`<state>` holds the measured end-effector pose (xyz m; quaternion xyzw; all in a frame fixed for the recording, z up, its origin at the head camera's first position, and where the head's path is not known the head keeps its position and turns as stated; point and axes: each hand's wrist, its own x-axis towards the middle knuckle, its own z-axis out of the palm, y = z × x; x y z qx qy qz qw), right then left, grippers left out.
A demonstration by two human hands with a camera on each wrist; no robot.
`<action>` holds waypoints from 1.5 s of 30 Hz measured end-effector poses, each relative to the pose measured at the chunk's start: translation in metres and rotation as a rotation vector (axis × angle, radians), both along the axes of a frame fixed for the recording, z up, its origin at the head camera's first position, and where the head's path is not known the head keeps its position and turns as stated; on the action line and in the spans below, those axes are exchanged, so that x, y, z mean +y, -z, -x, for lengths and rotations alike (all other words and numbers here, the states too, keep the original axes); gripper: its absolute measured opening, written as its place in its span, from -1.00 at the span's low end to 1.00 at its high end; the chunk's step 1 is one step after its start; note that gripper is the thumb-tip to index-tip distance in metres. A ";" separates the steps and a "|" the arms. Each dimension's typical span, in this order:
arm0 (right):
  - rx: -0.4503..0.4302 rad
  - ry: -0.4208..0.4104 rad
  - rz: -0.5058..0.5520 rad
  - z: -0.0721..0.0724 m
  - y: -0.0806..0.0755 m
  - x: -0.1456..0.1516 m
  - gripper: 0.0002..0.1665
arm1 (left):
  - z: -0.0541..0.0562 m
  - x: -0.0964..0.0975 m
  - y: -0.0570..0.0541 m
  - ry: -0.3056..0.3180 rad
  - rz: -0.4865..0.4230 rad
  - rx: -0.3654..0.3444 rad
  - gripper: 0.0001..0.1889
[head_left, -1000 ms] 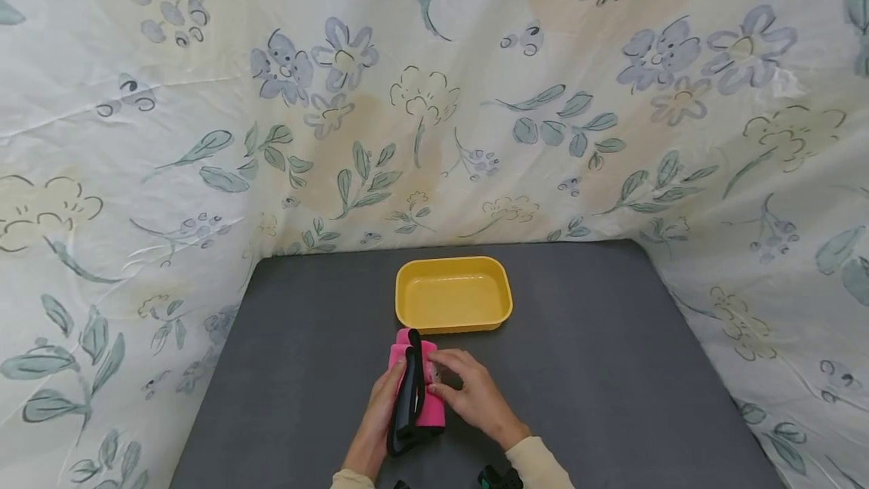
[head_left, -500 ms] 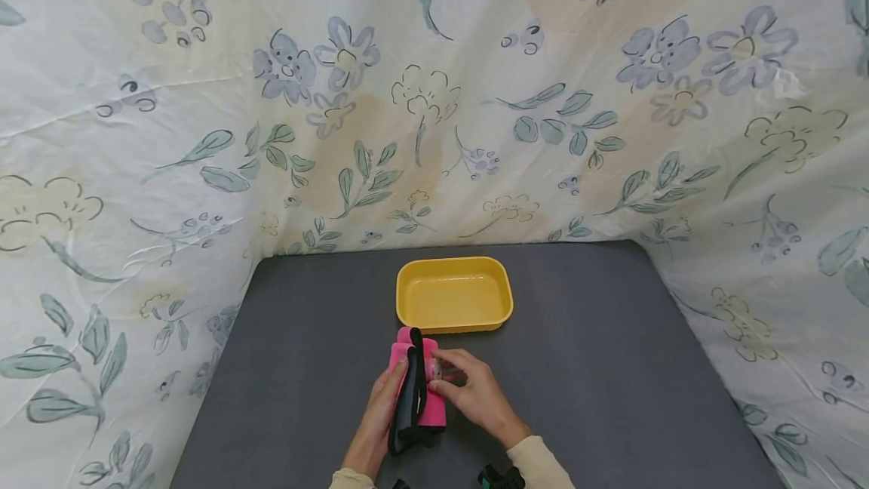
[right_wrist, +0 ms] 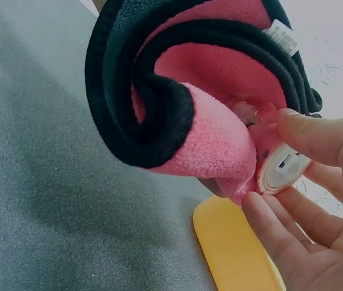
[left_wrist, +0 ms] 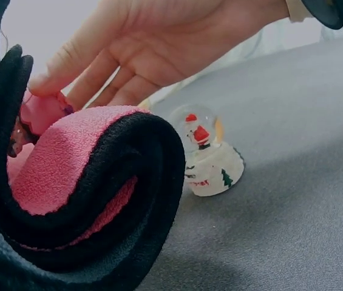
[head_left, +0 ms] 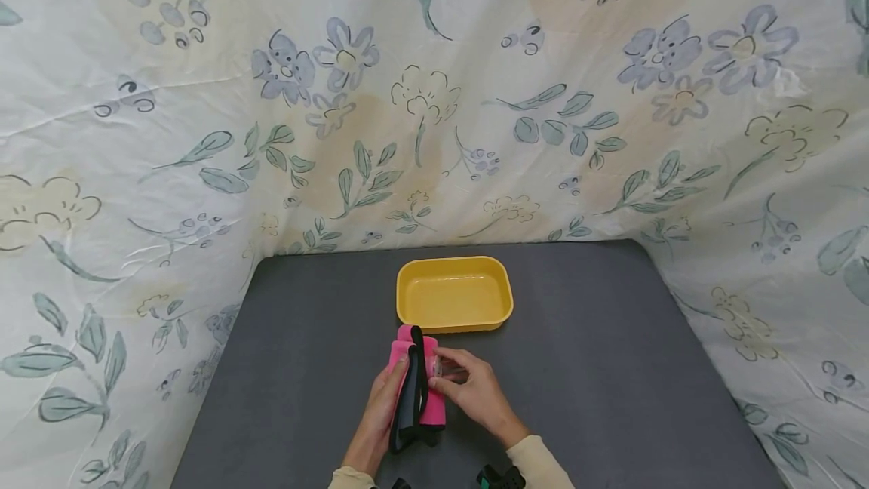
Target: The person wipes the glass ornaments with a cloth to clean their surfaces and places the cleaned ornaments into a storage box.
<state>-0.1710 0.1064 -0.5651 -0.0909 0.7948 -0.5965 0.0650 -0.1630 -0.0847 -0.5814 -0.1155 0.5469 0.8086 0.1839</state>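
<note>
My left hand (head_left: 373,417) grips a folded pink and dark grey cloth (head_left: 433,407) with black edging, the thumb lying along its upper side. On the right of the cloth, my right hand (head_left: 478,395) pinches a small pink snow globe (right_wrist: 262,145) by its base. That base has a round white underside with a switch, facing the right wrist camera; the cloth folds cover most of the globe. A second snow globe (left_wrist: 213,167), white-based with a Santa figure inside, stands upright on the table in the left wrist view; it is hidden in the head view.
A yellow tray (head_left: 455,323) lies on the dark grey table (head_left: 611,368) just beyond the cloth. Flower-patterned sheeting (head_left: 434,134) hangs behind the table and along both sides. A black device (head_left: 501,478) sits by the right sleeve.
The cloth has shifted very slightly away from the person. Both hands keep their hold and have hardly moved.
</note>
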 end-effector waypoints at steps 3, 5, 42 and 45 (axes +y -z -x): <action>-0.014 0.011 -0.019 0.001 -0.002 0.001 -0.43 | 0.000 0.000 -0.001 0.003 0.007 0.005 -0.43; -0.029 0.015 -0.022 0.002 -0.003 0.001 -0.42 | 0.001 0.000 -0.001 0.001 0.009 0.001 -0.43; -0.536 -0.019 0.289 0.012 -0.005 0.005 -0.30 | 0.002 0.000 0.004 0.025 0.167 0.110 -0.43; -0.570 -0.044 0.316 0.011 -0.005 0.006 -0.34 | 0.001 0.000 0.004 0.034 0.175 0.140 -0.46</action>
